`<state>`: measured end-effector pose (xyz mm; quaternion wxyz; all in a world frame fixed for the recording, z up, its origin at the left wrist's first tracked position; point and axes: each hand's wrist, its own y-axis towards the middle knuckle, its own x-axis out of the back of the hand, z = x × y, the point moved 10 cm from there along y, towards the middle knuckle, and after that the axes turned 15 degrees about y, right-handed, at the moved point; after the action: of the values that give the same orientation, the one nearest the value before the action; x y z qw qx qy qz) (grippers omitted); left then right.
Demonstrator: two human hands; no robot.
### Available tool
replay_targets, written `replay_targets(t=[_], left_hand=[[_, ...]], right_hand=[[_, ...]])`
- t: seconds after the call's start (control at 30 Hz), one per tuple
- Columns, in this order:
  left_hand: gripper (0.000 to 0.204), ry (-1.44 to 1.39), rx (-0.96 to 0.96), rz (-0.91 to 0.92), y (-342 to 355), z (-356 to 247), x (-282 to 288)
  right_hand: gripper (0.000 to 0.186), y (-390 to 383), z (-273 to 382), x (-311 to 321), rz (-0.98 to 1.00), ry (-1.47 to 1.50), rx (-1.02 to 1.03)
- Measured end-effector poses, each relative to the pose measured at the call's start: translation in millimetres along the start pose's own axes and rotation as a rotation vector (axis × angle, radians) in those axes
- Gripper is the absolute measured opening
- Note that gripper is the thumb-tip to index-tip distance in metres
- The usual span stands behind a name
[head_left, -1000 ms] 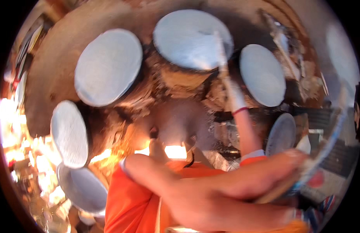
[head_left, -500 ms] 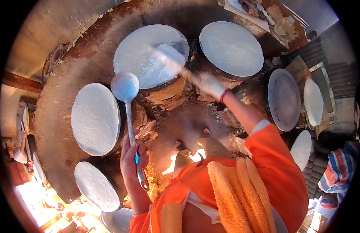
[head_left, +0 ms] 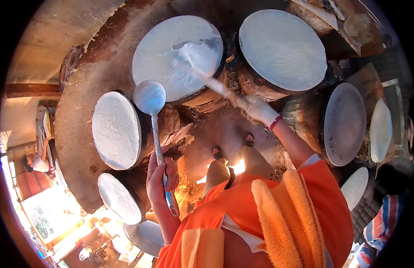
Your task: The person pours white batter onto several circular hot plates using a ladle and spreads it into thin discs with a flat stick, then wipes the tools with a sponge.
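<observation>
My left hand (head_left: 161,176) is wrapped round the handle of a metal ladle (head_left: 150,97), its round bowl raised beside the far middle griddle. My right hand (head_left: 260,110), in a pale glove, grips a wooden-handled tool (head_left: 221,89). Its far end is blurred and reaches into a thick white puddle of batter (head_left: 201,57) on that griddle (head_left: 160,53). Thin white batter covers most of the round surface, with a darker streak near the puddle. I cannot make out the tool's head. Another griddle, coated in smooth pale batter (head_left: 283,49), stands just right of it.
White-coated griddles (head_left: 116,131) curve down my left side, another (head_left: 119,198) lower. On the right stand a bare grey griddle (head_left: 345,125) and a pale round sheet (head_left: 380,131). Flames (head_left: 238,166) glow near my legs. Another person (head_left: 40,164) is at far left.
My right hand has shifted right and slightly down in view, still gripping the tool. The white puddle is spread differently, with a dark streak beside it. The head view has shifted; the ladle stays raised.
</observation>
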<state>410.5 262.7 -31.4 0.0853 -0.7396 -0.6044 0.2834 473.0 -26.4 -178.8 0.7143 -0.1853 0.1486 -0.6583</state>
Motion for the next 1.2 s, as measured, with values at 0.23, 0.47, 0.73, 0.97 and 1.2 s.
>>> replay_targets(t=[0.23, 0.47, 0.73, 0.97, 1.2], left_hand=[[0.036, 0.28, 0.039, 0.098, 52, -7, 15], [0.033, 0.132, 0.041, 0.385, 88, -29, 22], [0.032, 0.135, 0.017, 0.376, 96, -47, 37], [0.028, 0.242, -0.021, 0.238, 86, -62, 44], [0.029, 0.279, 0.016, 0.153, 84, -66, 33]], right_hand=[[0.041, 87, 105, 33, -0.446, -0.672, 0.332], [0.038, 23, 47, -11, -0.661, -0.364, 0.633], [0.035, 33, -24, -8, -0.722, -0.147, 0.147], [0.041, 59, 16, -77, -0.418, -0.494, 0.211], [0.037, 50, 53, -33, -0.344, -0.243, 0.247]])
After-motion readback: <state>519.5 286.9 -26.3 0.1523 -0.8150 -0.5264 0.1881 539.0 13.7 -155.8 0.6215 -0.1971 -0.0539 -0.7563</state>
